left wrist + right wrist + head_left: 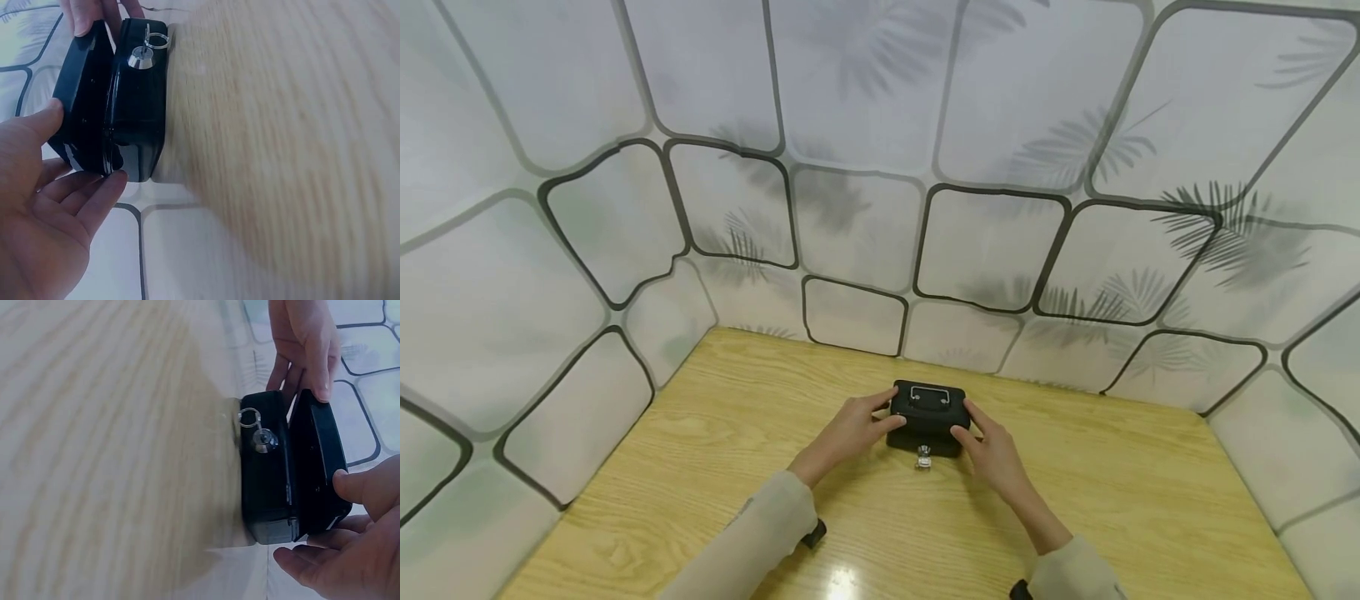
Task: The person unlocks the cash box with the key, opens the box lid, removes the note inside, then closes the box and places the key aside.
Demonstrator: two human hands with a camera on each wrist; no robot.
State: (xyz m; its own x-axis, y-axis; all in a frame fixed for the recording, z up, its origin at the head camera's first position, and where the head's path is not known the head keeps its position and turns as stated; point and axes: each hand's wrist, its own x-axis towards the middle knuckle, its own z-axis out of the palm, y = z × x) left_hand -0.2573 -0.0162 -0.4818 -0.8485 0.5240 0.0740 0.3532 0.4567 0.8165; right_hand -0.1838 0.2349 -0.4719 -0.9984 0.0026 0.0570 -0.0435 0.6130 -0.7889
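Note:
A small black metal cash box (942, 443) sits on the table, its front toward me. The lid (957, 415), which carries a folding silver handle (930, 388), is tilted up a little; both wrist views show a gap along its front edge. My left hand (855, 427) grips the lid's left end, thumb on the front edge and fingers along the side. At the other end my right hand (996, 457) holds the lid in the same manner. A key on a ring (157, 41) sticks out of the silver lock (141, 58) on the front. The inside of the box is hidden.
Pale wood-grain table (745, 392) surrounds the box. Behind it and at both sides rise white walls (865, 225) patterned with grey outlines and leaf shadows. Dark bands (814, 533) show at the sleeve cuffs.

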